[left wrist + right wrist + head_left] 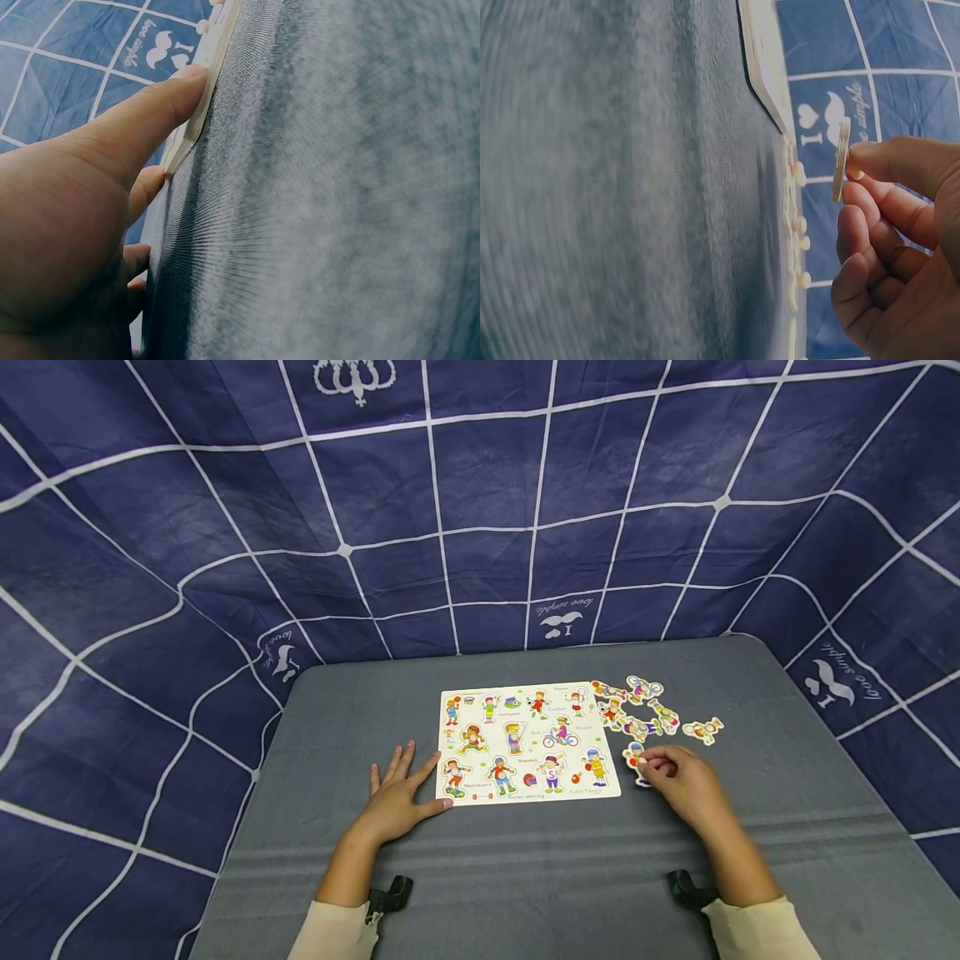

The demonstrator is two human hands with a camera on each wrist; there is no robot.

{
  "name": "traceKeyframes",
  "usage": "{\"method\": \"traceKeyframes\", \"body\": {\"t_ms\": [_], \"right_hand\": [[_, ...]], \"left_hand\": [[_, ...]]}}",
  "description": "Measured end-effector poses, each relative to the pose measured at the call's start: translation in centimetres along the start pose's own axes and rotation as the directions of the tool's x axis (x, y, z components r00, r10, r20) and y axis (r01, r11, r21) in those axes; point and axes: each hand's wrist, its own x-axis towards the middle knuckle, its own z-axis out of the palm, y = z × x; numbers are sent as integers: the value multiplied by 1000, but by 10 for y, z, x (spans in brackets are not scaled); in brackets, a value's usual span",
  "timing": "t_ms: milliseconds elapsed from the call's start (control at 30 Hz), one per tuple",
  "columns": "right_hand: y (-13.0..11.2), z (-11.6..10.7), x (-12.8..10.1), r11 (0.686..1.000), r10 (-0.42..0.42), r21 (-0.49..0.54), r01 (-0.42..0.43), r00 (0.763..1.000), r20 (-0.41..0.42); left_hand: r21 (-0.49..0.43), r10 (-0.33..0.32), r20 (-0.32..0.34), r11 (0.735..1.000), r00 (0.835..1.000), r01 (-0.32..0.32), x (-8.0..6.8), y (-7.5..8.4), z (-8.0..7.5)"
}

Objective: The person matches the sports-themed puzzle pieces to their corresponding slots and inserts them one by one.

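A white wooden puzzle board (487, 777) with cartoon children playing sports lies flat on the table. At its lower left corner my left hand (395, 803) lies with fingers spread; the thumb (180, 86) presses the board's edge and the index fingertip reaches its left side. My right hand (686, 783) pinches a puzzle piece (634, 755), a cartoon figure in a blue cap, by thumb and fingers. In the right wrist view this piece (841, 161) appears edge-on, raised off the table, with the other fingers curled below.
Several loose puzzle pieces (640, 727) with knobs lie in a cluster beyond the board's right edge. One piece (703, 730) sits farther right. Grey cloth covers the table (525, 877), and a blue curtain with white lines (487, 568) stands behind and at both sides.
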Motion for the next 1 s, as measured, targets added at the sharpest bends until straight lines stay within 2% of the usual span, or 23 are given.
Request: {"method": "traceKeyframes", "body": {"t_ms": [400, 633, 833, 1000], "right_hand": [[-6, 12, 5, 999, -33, 28, 32, 999, 30], [-11, 17, 7, 1000, -10, 10, 10, 998, 66], [-16, 24, 11, 999, -35, -16, 36, 997, 76], [-20, 28, 13, 1000, -16, -18, 18, 994, 104]], "left_hand": [[-5, 1, 2, 1000, 1000, -1, 1, -1, 1], [-13, 1, -1, 1000, 1000, -1, 0, 0, 0], [-29, 7, 6, 1000, 1000, -6, -1, 1, -2], [-28, 8, 17, 1000, 1000, -7, -1, 1, -2]]}}
